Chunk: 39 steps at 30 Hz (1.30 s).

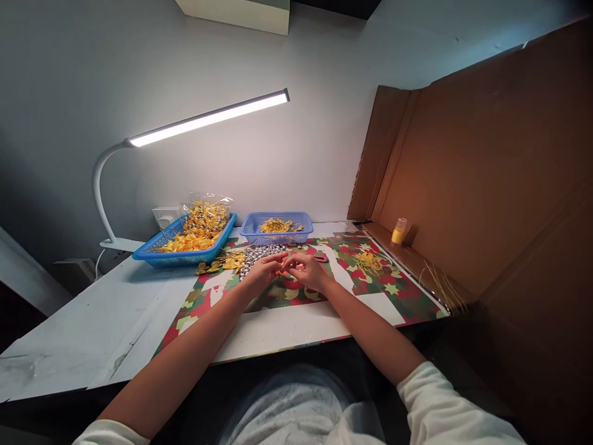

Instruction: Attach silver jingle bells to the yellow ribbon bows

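Observation:
My left hand and my right hand meet above the patterned table cover, fingertips pinched close together. Between them shows a bit of a small golden-yellow piece, mostly hidden by the fingers; its exact kind I cannot make out. Just behind my left hand lies a pile of shiny silver beads. Yellow ribbon-like flowers on thin stems lie to the left of the beads. Beside my right hand, a small reddish-pink tool rests on the cover.
A blue basket heaped with yellow flowers stands at the back left, near a lit desk lamp. A smaller blue basket holds golden pieces. Yellow cords lie at right, near a small yellow-filled bottle and a tall cardboard wall.

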{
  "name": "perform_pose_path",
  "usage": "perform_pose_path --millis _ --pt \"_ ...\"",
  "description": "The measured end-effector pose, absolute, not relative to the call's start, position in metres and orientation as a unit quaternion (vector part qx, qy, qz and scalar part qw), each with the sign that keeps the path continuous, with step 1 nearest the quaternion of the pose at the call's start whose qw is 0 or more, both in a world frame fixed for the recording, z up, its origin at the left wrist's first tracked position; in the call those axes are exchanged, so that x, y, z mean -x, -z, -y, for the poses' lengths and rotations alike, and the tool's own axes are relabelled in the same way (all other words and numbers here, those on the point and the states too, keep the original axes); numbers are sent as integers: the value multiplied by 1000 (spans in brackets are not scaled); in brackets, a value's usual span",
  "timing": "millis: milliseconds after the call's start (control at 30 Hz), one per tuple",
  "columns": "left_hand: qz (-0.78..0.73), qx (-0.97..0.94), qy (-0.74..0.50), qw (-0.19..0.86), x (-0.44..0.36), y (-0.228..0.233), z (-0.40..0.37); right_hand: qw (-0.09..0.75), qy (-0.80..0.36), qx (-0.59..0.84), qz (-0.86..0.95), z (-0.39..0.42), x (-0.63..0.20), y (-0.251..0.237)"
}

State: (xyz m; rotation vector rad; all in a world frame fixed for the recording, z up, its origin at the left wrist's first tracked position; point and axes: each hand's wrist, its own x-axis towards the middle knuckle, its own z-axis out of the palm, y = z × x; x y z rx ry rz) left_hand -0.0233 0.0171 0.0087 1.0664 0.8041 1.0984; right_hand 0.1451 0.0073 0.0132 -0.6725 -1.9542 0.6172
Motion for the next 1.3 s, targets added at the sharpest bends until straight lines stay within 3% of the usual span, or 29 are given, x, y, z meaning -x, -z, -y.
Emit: perform_pose_path --millis 167,300,433,600,967,1133,1300 --pt "-388 -545 -464 581 25 -7 -16 479 -274 306 776 -12 -146 -11" --pt "-395 -623 -440 511 24 -8 -13 545 -344 367 670 -21 -148 -12" --pt "-416 -730 -398 368 22 -3 -10 590 -405 380 586 -23 -141 -6" --pt "-413 -796 -383 221 19 1 -9 590 -340 403 611 -6 -125 0" --pt "-429 -762 -392 285 22 -4 -8 536 -269 428 676 -2 -122 8" --pt "-418 -716 -419 370 23 -6 -10 532 -317 426 660 -7 -125 11" --pt "-430 -779 -372 265 25 -10 -6 536 -415 392 622 -8 -125 12"
